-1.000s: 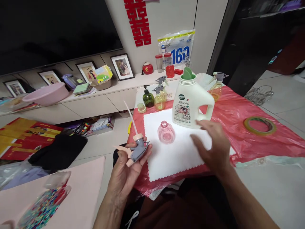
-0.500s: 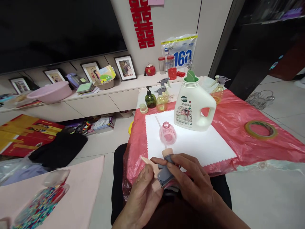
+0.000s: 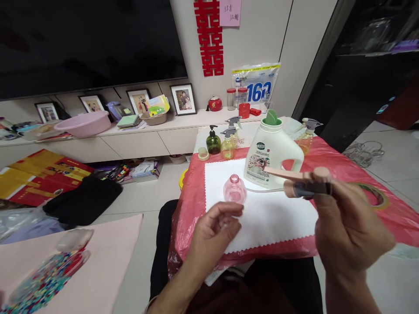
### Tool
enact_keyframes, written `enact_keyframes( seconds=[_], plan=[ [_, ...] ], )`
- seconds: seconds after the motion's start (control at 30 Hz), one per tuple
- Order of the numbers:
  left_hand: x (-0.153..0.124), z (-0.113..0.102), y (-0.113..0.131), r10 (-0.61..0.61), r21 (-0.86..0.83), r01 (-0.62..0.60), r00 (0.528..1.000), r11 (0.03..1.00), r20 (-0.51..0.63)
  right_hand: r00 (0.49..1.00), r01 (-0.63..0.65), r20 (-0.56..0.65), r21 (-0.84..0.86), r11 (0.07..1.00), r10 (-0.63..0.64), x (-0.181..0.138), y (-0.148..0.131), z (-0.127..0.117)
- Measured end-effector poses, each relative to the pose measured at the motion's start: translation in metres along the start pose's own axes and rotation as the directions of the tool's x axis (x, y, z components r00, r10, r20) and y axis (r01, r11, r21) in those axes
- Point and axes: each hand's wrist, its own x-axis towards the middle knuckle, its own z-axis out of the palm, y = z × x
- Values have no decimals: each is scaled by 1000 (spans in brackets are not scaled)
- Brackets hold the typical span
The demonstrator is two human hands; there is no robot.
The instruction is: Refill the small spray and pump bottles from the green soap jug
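Observation:
My right hand [image 3: 347, 226] grips a grey and peach spray trigger head [image 3: 303, 183], held sideways above the white mat [image 3: 278, 213], its thin tube pointing left toward the bottle. A small pink bottle [image 3: 234, 190] with an open neck stands on the mat. My left hand [image 3: 214, 229] hovers just below and in front of that bottle, fingers loosely curled and apart, holding nothing. A white detergent jug [image 3: 271, 152] with a green cap stands behind the mat.
A red plastic sheet [image 3: 343, 161] covers the table. Spray and pump bottles [image 3: 225, 141] stand at its far edge, another sprayer [image 3: 307, 135] at right, a tape roll [image 3: 379, 196] behind my right hand. A pink basin [image 3: 83, 124] sits on the low cabinet; a bead container [image 3: 49, 270] lies lower left.
The spray head passed from my left hand to my right, which lifted it up and right over the mat. My left hand let go and moved toward the pink bottle.

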Motion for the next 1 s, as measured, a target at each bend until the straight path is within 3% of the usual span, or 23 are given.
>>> enact_keyframes(
  seconds=[0.07,0.13,0.23,0.33,0.67,1.0],
  plan=[
    [19,-10,-5,116,166,-91,983,982,-144,999,15,-46,-10,1000,-16,14,0,2],
    [39,-18,-10,250,320,-180,949,930,-193,996,51,-70,-8,999,-51,26,-2,6],
    [66,-22,-16,353,480,-250,926,841,-135,993,110,-53,11,994,-109,42,-8,14],
    [87,-20,-23,373,557,-276,925,783,-66,988,157,-12,41,987,-157,56,-14,25],
    [111,-8,-34,373,548,-279,925,788,-65,916,299,230,155,942,-329,78,-15,66],
    [117,-8,-51,357,352,-293,925,889,-132,835,150,477,284,947,-275,53,16,105]
  ],
)
